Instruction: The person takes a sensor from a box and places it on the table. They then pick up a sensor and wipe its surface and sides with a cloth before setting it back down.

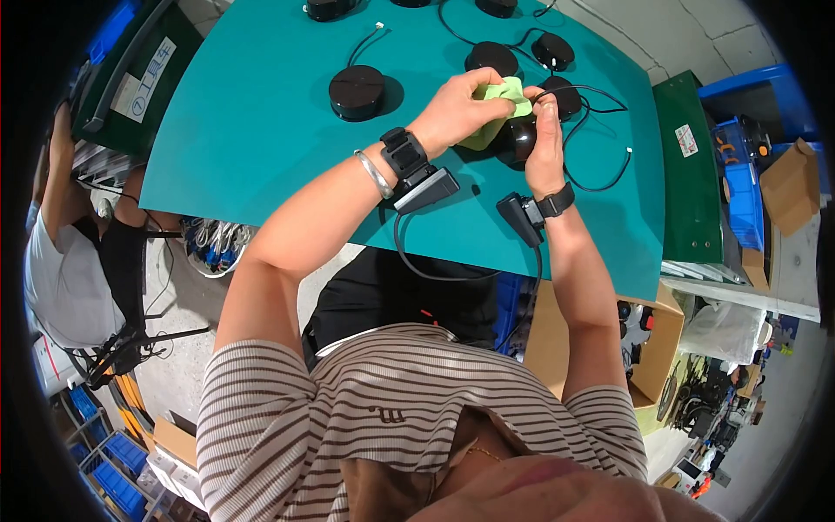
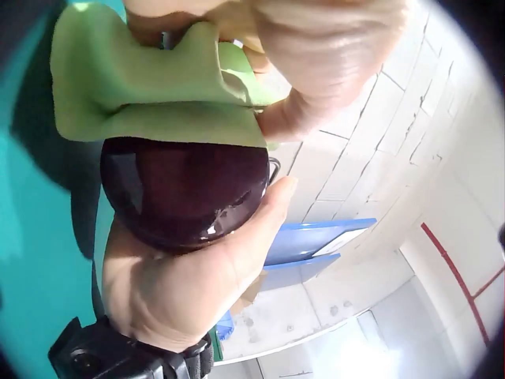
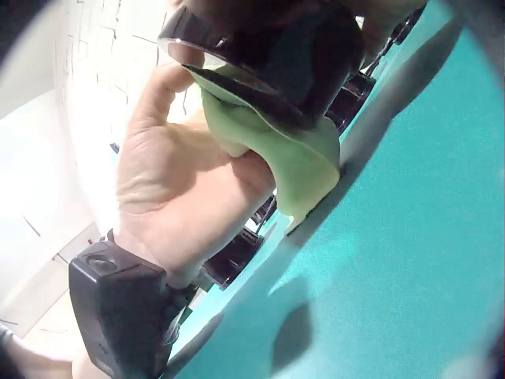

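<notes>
In the head view my left hand (image 1: 454,111) grips a light green cloth (image 1: 489,130) between thumb and fingers. The cloth lies against a glossy dark round puck-shaped device (image 1: 520,137), which my right hand (image 1: 546,150) holds from the other side, tilted above the table. The left wrist view shows the cloth (image 2: 150,83) folded over the upper part of the device (image 2: 185,189), with the right hand (image 2: 185,284) cupped beneath. From the right wrist, the cloth (image 3: 276,154) hangs from the left hand (image 3: 189,178) under the device. A thin black cable runs near the right fingers.
Several similar black round devices (image 1: 357,93) stand on the green table (image 1: 261,148), some with thin cables (image 1: 600,187) ending in white connectors. Green cases stand left (image 1: 130,78) and right (image 1: 687,174). Another person (image 1: 74,270) sits beyond the table's left side.
</notes>
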`<state>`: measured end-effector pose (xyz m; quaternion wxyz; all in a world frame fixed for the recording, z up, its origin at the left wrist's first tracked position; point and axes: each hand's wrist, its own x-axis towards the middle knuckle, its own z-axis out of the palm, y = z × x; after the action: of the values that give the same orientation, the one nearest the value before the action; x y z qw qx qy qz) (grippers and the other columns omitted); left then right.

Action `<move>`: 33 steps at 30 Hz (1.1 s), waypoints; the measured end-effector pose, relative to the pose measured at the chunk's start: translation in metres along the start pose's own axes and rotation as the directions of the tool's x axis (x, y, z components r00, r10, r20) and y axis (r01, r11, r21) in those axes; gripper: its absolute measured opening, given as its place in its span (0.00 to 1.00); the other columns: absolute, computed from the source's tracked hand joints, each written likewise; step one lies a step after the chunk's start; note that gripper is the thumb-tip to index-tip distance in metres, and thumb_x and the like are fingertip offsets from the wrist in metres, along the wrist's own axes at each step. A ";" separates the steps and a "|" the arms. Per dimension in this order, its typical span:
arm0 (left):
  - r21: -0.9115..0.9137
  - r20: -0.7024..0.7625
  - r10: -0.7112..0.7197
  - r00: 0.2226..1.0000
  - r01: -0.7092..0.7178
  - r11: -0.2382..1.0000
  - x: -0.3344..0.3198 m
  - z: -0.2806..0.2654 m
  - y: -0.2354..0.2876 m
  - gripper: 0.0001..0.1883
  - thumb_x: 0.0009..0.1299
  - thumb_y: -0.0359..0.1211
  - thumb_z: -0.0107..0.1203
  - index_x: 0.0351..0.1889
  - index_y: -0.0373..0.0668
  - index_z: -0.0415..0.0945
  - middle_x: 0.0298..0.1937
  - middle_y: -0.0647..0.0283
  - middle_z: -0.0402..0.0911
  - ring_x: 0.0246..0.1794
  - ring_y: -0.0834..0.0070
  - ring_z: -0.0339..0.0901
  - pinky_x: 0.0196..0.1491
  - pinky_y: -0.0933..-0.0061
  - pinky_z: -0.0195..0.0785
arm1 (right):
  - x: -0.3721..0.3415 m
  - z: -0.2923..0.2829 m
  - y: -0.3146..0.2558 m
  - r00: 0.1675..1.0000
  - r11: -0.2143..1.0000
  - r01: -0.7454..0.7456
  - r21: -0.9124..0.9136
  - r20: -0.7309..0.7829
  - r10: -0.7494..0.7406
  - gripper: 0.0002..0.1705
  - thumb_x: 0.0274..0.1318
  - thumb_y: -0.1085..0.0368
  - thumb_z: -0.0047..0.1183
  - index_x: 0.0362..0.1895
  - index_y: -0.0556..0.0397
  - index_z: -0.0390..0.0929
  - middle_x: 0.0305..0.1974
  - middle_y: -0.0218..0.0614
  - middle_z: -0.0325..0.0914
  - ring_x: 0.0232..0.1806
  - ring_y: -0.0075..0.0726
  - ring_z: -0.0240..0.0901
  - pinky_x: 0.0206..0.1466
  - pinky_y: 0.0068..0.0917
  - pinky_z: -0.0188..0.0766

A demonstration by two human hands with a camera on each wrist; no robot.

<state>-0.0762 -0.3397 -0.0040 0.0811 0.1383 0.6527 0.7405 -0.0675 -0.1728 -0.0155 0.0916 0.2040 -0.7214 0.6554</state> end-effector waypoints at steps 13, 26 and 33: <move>0.214 -0.021 0.040 0.999 -0.034 0.976 0.005 0.002 -0.011 0.16 0.59 0.39 0.60 0.38 0.39 0.72 0.40 0.59 0.73 0.40 0.66 0.72 0.44 0.67 0.66 | 0.000 0.000 0.014 0.996 0.992 -0.082 -0.099 0.016 0.084 0.33 0.71 0.40 0.27 0.53 0.60 0.64 0.44 0.39 0.68 0.47 0.32 0.63 0.54 0.28 0.59; 0.521 -0.024 0.360 0.933 -0.295 0.801 -0.003 0.012 -0.010 0.11 0.63 0.32 0.55 0.39 0.39 0.68 0.37 0.64 0.69 0.35 0.77 0.68 0.38 0.73 0.65 | 0.000 0.001 0.016 0.998 0.988 -0.024 -0.149 0.054 0.032 0.30 0.72 0.43 0.27 0.54 0.58 0.63 0.43 0.38 0.66 0.42 0.32 0.61 0.51 0.28 0.60; 0.121 -0.042 -0.087 0.995 0.091 0.988 0.007 0.000 -0.015 0.11 0.64 0.34 0.54 0.39 0.39 0.68 0.38 0.62 0.68 0.34 0.73 0.68 0.37 0.73 0.64 | -0.001 -0.002 0.014 0.994 0.990 -0.073 -0.121 0.077 0.082 0.29 0.71 0.43 0.31 0.53 0.58 0.62 0.45 0.39 0.66 0.47 0.32 0.63 0.54 0.29 0.60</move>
<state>-0.0835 -0.3356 -0.0183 0.0936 0.1002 0.7039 0.6969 -0.0726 -0.1703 -0.0286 0.0483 0.1966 -0.7694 0.6058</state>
